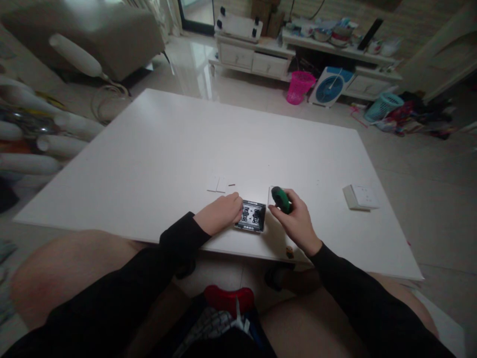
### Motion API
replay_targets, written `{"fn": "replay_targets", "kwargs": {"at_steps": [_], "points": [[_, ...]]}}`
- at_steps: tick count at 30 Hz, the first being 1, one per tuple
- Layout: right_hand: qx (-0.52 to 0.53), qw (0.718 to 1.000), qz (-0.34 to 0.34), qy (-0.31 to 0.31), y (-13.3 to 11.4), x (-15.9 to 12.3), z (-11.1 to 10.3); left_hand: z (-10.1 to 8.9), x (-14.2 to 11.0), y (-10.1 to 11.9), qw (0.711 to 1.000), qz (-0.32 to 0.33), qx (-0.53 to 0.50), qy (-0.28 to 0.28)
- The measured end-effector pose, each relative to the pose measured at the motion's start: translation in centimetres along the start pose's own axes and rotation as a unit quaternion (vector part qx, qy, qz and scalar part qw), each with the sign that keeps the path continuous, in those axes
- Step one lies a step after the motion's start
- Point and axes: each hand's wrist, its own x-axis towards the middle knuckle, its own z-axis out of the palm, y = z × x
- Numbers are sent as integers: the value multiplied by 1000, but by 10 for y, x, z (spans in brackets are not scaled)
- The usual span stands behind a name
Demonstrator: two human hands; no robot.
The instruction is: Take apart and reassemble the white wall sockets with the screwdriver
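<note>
Left hand (224,214) pinches the panel (251,217) by its left edge; right hand (297,220) grasps a green handle (282,200)

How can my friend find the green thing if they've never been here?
Start at the big white table. Near the edge by the person's knees, look for the right hand. It grips the green-and-black handle, rounded and chunky, unlike the flat, black-edged square at the left hand.
</note>
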Motion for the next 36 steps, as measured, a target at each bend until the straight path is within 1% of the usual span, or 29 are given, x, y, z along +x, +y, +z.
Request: {"fn": "replay_targets", "kwargs": {"at_steps": [3, 6, 8, 10, 13, 17, 19, 24, 27, 30, 33, 36], "points": [[-95, 992, -40, -75, 0, -1, 0, 1, -1, 3, 1000, -9, 15, 3], [-196, 965, -90, -148, 2, -4, 2, 2, -2, 4, 999, -6, 36, 10], [-244, 946, -103, -186, 3, -7, 6, 2, -2, 4, 998, -2, 60, 5], [-279, 932, -106, -208, 5, -10, 9, 0, -2, 4, 997, -3, 73, 2], [-310, 918, -106, -221, 9, -11, 12, -4, -2, 3, 998, -3, 69, 0], [-318, 912, -111, -235, 9, -9, 12, -9, -4, 4, 999, 21, 33, -17], [-324, 909, -111, -238, 8, -9, 11, -9, -5, 4, 1000, 25, 8, -11], [-329, 906, -113, -241, 8, -9, 11, -4, -6, 1, 998, 45, -40, 8], [-329, 906, -111, -244, 8, -9, 11, 0, -4, -4, 998, 49, -48, 9], [-328, 906, -110, -245, 8, -9, 11, 1, -3, -4, 998, 47, -38, 15], [-330, 904, -110, -247, 7, -8, 11, -3, -3, -1, 998, 36, -14, 40], [-334, 902, -110, -249, 8, -8, 11, -8, -5, -2, 995, 16, -44, 86]]}}
